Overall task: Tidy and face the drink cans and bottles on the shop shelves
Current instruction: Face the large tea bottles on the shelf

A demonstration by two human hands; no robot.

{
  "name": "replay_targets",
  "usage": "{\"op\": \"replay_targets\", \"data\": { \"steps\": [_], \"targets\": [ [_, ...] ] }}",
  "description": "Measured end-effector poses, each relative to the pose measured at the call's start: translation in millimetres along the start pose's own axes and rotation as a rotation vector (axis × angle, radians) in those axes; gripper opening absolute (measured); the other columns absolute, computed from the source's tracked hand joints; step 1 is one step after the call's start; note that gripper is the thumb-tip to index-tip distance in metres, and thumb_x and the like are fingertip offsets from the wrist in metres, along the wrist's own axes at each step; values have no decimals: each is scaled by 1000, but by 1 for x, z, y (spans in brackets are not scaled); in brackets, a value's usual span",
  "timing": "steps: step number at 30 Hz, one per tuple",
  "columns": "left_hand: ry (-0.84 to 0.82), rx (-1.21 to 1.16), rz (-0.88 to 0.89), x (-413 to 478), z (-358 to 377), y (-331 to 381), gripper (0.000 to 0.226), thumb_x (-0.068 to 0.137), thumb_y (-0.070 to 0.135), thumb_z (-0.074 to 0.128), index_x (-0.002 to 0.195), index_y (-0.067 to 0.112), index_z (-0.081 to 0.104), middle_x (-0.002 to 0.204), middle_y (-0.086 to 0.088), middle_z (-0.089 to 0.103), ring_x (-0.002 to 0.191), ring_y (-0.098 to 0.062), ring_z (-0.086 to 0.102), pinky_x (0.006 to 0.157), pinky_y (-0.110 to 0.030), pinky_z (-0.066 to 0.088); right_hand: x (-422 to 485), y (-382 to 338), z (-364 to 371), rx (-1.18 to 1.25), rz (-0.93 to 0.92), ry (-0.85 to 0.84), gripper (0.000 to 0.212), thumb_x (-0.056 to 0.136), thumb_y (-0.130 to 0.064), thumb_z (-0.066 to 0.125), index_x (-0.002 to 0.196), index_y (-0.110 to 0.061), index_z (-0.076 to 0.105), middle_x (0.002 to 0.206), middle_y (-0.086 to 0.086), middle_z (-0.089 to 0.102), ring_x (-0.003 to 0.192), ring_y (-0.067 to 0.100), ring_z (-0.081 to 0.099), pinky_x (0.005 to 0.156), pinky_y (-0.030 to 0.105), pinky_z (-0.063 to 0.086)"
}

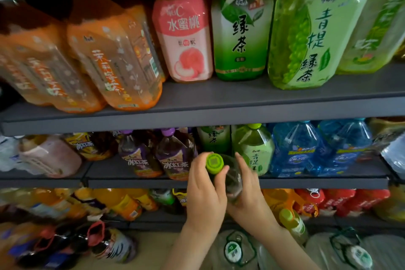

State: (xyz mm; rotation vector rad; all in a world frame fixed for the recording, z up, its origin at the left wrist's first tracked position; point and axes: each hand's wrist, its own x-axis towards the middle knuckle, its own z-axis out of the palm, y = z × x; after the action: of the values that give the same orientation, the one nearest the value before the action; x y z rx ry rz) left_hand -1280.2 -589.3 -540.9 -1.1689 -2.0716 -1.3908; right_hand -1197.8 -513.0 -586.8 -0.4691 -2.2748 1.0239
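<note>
Carefully, with my left hand [203, 188] gripping the neck of the green-capped bottle [233, 178] and my right hand [248, 195] wrapped round its body, just before the middle shelf [135, 182], I should turn its label outward, then slide it in upright.

place: shop | evidence: grey shelves [219, 109] in tiers, stocked with rows of labelled drink bottles [241, 35]

Grey shop shelving [219, 116] above a tan floor [153, 247].
The upper shelf [219, 96] juts over the lower shelf [122, 180]; both have flat grey front edges, and the recess behind is dim.
</note>
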Motion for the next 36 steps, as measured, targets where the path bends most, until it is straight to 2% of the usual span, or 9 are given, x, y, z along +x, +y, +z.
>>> {"op": "replay_targets", "data": {
  "steps": [4, 10, 13, 18, 23, 26, 29, 33, 36],
  "targets": [
    [-3, -61, 50, 21, -47, 44, 37, 98, 44, 40, 116, 13, 49, 110, -1, 59, 105, -7, 54, 94, -14, 42, 3, -54, -20, 342, 102, 32, 88, 63, -71, 68, 129, -68, 9, 135, -14, 44, 118, -8, 49, 92, 9, 42],
    [61, -113, 293, 87, -106, 105, 37, 95, 45, 48, 116, 15, 53, 120, 7, 55, 117, -10, 53, 97, -33, 44, 41, -140, -59, 430, -176, 307, 73, 83, -49, 64, 139, -42, 18, 135, -34, 38, 117, -10, 48, 91, 5, 39],
    [43, -197, 354, 115, -109, 109, 36, 97, 44, 44, 123, 20, 47, 127, 0, 52, 123, -17, 50, 100, -43, 42, 61, -159, -79, 394, -217, 345, 74, 81, -47, 67, 138, -46, 19, 132, -35, 39, 116, -8, 50, 90, 7, 40],
    [-125, -236, 70, 135, -89, 86, 53, 93, 56, 42, 141, 36, 30, 144, 6, 38, 136, -10, 33, 109, -25, 32, 90, -156, -100, 355, 42, 320, 88, 60, -43, 79, 120, -71, 21, 119, -41, 48, 108, -15, 52, 80, 4, 45],
    [-298, -326, -36, 157, -69, 79, 66, 92, 38, 54, 142, 52, 13, 148, 20, 28, 136, 2, 29, 107, -14, 29, 120, -145, -118, 186, 105, 263, 98, 71, -32, 79, 145, -42, 15, 135, -9, 51, 119, 7, 54, 95, 24, 48],
    [-327, -324, -87, 171, -59, 76, 72, 94, 21, 55, 139, 54, 10, 150, 19, 26, 137, 1, 27, 110, -20, 30, 138, -140, -123, 120, 171, 263, 104, 73, -37, 76, 150, -35, 5, 147, -3, 41, 128, 15, 46, 103, 39, 44],
    [-329, -321, -98, 177, -53, 79, 74, 93, 18, 56, 138, 55, 11, 151, 16, 27, 137, -3, 31, 109, -28, 34, 142, -139, -122, 102, 211, 315, 103, 72, -43, 74, 150, -34, 7, 147, -3, 41, 129, 15, 45, 101, 42, 45],
    [-300, -482, -251, 173, -51, 71, 82, 77, 47, 69, 140, 53, 17, 147, 13, 38, 133, -4, 38, 108, -38, 39, 139, -134, -122, 113, 196, 327, 96, 77, -28, 75, 150, -31, 12, 149, -5, 38, 134, 12, 39, 106, 37, 41],
    [-345, -498, -284, 179, -53, 76, 93, 64, 48, 80, 138, 51, 24, 138, 21, 44, 127, 4, 42, 104, -28, 41, 130, -137, -124, 194, 159, 302, 92, 78, -19, 74, 147, -39, 17, 147, -9, 40, 134, 8, 39, 107, 32, 40]
  ]
}}
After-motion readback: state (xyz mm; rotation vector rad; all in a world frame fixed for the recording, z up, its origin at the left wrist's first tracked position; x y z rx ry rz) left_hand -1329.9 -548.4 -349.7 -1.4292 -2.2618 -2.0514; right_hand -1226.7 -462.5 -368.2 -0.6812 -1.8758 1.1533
